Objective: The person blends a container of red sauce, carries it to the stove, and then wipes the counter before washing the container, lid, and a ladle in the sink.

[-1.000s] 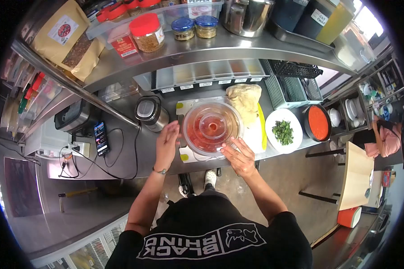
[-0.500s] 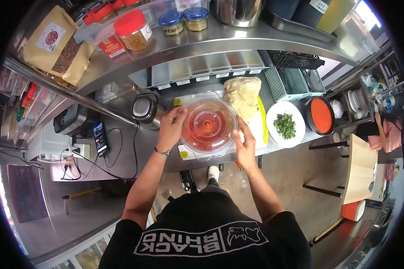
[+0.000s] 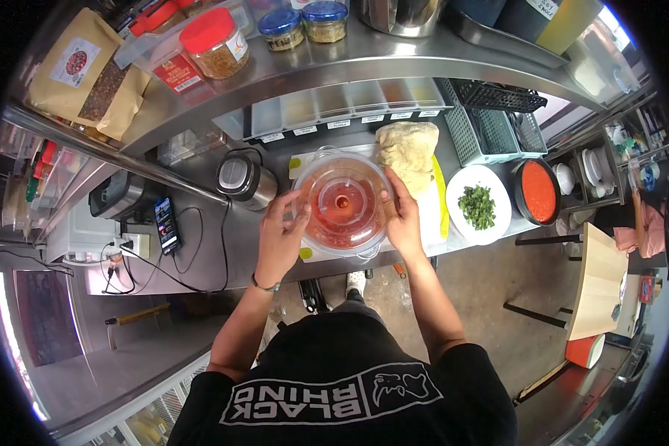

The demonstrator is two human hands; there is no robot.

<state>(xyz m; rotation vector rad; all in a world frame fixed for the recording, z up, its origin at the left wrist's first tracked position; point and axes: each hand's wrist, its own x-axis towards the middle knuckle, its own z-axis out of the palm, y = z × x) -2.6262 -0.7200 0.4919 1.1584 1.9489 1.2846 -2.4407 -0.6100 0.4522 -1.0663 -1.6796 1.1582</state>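
A round clear bowl under a transparent lid (image 3: 343,178) sits on the white cutting board (image 3: 322,258), with red contents showing through. My left hand (image 3: 281,234) grips its left rim, the fingers bent against the edge. On the opposite side, my right hand (image 3: 403,223) holds the rim, fingers pointing up along it. Clear handles stick out at the bowl's top left and lower right. Behind my right hand lies a pale, wrapped bundle (image 3: 407,152), partly over a yellow-green board (image 3: 443,204).
Right of the board stand a white plate of chopped greens (image 3: 477,208) and a black bowl of red sauce (image 3: 538,193). A metal-and-black appliance (image 3: 247,178) and a phone (image 3: 167,225) are to the left. Jars line the overhead shelf (image 3: 312,70). Another person (image 3: 647,227) is far right.
My left hand has slid down the bowl's left side and my right hand has moved up its right side. The handles now show at different angles. The view has shifted slightly.
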